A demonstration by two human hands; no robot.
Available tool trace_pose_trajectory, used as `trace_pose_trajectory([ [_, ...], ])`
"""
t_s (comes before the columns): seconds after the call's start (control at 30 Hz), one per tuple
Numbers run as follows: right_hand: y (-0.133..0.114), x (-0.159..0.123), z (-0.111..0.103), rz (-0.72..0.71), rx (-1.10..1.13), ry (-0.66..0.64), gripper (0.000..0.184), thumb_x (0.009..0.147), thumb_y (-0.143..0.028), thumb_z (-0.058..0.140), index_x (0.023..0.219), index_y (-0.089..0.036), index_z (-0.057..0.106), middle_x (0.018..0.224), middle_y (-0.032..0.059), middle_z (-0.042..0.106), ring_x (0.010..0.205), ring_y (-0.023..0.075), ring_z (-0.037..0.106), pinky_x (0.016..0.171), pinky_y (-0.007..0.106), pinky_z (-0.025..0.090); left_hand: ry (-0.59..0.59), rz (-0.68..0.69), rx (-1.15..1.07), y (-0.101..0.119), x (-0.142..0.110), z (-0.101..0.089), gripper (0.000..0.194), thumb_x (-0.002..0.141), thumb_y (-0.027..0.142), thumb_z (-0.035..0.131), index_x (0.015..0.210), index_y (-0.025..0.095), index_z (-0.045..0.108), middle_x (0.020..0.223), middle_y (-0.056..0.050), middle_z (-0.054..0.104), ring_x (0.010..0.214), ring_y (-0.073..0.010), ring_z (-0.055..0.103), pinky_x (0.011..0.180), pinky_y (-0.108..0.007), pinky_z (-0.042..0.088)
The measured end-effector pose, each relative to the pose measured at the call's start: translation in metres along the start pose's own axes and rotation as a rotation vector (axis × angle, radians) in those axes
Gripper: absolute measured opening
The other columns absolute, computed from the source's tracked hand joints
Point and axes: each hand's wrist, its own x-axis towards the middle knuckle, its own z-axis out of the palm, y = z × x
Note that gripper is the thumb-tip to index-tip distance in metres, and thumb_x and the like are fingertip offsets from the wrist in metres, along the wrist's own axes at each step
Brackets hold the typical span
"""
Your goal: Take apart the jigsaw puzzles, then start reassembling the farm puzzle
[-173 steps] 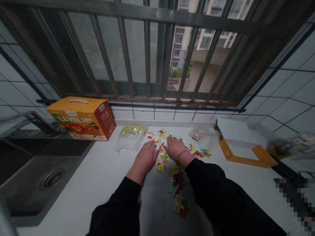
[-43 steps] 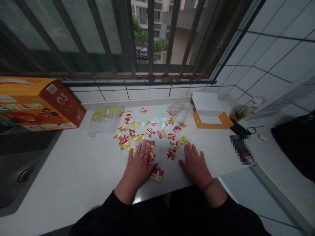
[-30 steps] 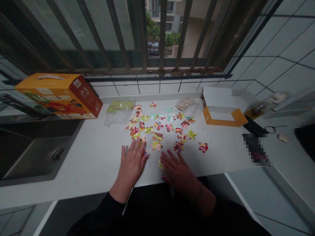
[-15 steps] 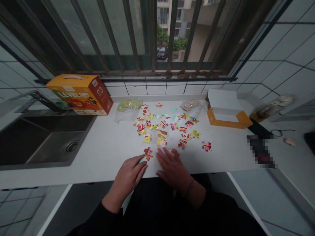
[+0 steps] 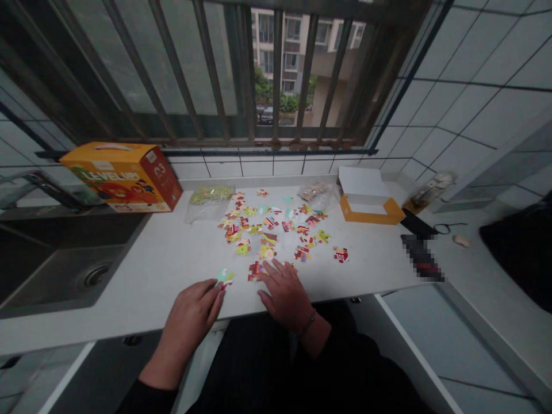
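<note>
Several colourful jigsaw pieces (image 5: 276,227) lie scattered on the white counter (image 5: 172,259) below the barred window. My left hand (image 5: 192,313) rests flat near the counter's front edge, fingers stretched out, its fingertips touching a pale green piece (image 5: 225,276). My right hand (image 5: 282,293) lies flat beside it with fingers spread, fingertips next to a red and orange piece (image 5: 256,270). Neither hand grips anything.
An orange puzzle box (image 5: 123,178) stands at the back left beside a steel sink (image 5: 52,270). Two plastic bags (image 5: 209,201) of pieces and an open orange-and-white box tray (image 5: 366,201) lie at the back. Dark items sit on the right ledge (image 5: 431,230).
Both hands have slid back toward the counter's front edge and leftward. The left hand has dragged a pale green piece out from the pile. The view has shifted.
</note>
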Motion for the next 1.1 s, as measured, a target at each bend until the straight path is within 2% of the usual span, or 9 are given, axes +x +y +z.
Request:
trace_pose_trajectory([
  [0.1,0.015,-0.014,-0.008,0.147,-0.049,0.126,0.037,0.109,-0.032,0.055,0.139,-0.019,0.072,0.151,0.0135,0.067,0.144,0.0303,0.055,0.128,0.05,0.035,-0.005,-0.152,0.154,-0.006,0.008,-0.002,0.04,0.11,0.038,0.048,0.115,0.016,0.08,0.118,-0.019,0.079,0.1,-0.0369,0.077,0.086,-0.055,0.065],
  [0.2,0.03,-0.027,-0.018,0.193,-0.085,0.119,0.032,0.108,-0.031,0.057,0.133,-0.024,0.076,0.135,0.012,0.073,0.126,0.0292,0.062,0.114,0.046,0.045,0.038,-0.217,0.16,0.0,0.025,-0.002,0.034,0.106,0.032,0.051,0.122,0.016,0.077,0.125,-0.02,0.077,0.107,-0.037,0.076,0.091,-0.055,0.064],
  [0.3,0.04,-0.039,-0.026,0.187,-0.111,0.104,0.029,0.11,-0.032,0.056,0.128,-0.027,0.078,0.129,0.0094,0.074,0.12,0.0281,0.064,0.111,0.046,0.045,0.072,-0.038,-0.067,0.023,0.047,0.006,0.032,0.105,0.029,0.055,0.127,0.02,0.075,0.134,-0.017,0.076,0.124,-0.0336,0.071,0.109,-0.054,0.059],
  [0.4,0.049,-0.05,-0.033,0.224,-0.139,0.129,0.028,0.111,-0.032,0.054,0.122,-0.026,0.079,0.129,0.0082,0.076,0.121,0.0271,0.064,0.112,0.044,0.044,0.002,0.124,-0.232,0.051,0.061,0.018,0.028,0.107,0.024,0.053,0.119,0.023,0.077,0.134,-0.013,0.076,0.127,-0.0302,0.069,0.113,-0.053,0.056],
  [0.57,0.073,-0.07,-0.044,0.414,-0.204,0.176,0.031,0.11,-0.029,0.051,0.124,-0.023,0.078,0.139,0.009,0.075,0.127,0.0276,0.063,0.115,0.044,0.044,-0.038,0.173,-0.288,0.08,0.061,0.026,0.034,0.112,0.037,0.055,0.138,0.027,0.074,0.134,-0.013,0.073,0.123,-0.0301,0.069,0.105,-0.05,0.056],
  [0.7,0.09,-0.078,-0.045,0.481,-0.228,0.232,0.034,0.108,-0.028,0.051,0.131,-0.021,0.076,0.145,0.0108,0.072,0.134,0.0287,0.061,0.118,0.045,0.044,-0.091,0.223,-0.266,0.094,0.061,0.024,0.041,0.109,0.04,0.061,0.147,0.029,0.069,0.129,-0.014,0.071,0.117,-0.0306,0.068,0.1,-0.049,0.055],
  [0.8,0.092,-0.076,-0.042,0.485,-0.226,0.288,0.034,0.107,-0.029,0.054,0.132,-0.018,0.073,0.145,0.0146,0.07,0.134,0.0307,0.059,0.117,0.046,0.045,-0.056,0.205,-0.284,0.099,0.063,0.025,0.045,0.107,0.039,0.064,0.15,0.028,0.066,0.134,-0.014,0.07,0.122,-0.0319,0.066,0.106,-0.051,0.054],
  [0.93,0.083,-0.06,-0.042,0.458,-0.193,0.296,0.028,0.105,-0.028,0.056,0.127,-0.017,0.071,0.135,0.0157,0.07,0.128,0.0298,0.06,0.113,0.043,0.047,0.081,0.089,-0.389,0.096,0.064,0.032,0.04,0.108,0.035,0.059,0.145,0.021,0.065,0.141,-0.016,0.068,0.132,-0.0324,0.063,0.114,-0.054,0.052],
  [1.1,0.077,-0.024,-0.05,0.437,-0.252,0.147,0.039,0.103,-0.036,0.067,0.137,-0.017,0.067,0.141,0.0156,0.069,0.136,0.0333,0.055,0.118,0.047,0.042,-0.001,0.1,-0.399,0.092,0.065,0.033,0.027,0.106,0.033,0.061,0.127,0.024,0.076,0.128,-0.012,0.075,0.12,-0.0307,0.068,0.106,-0.051,0.055],
])
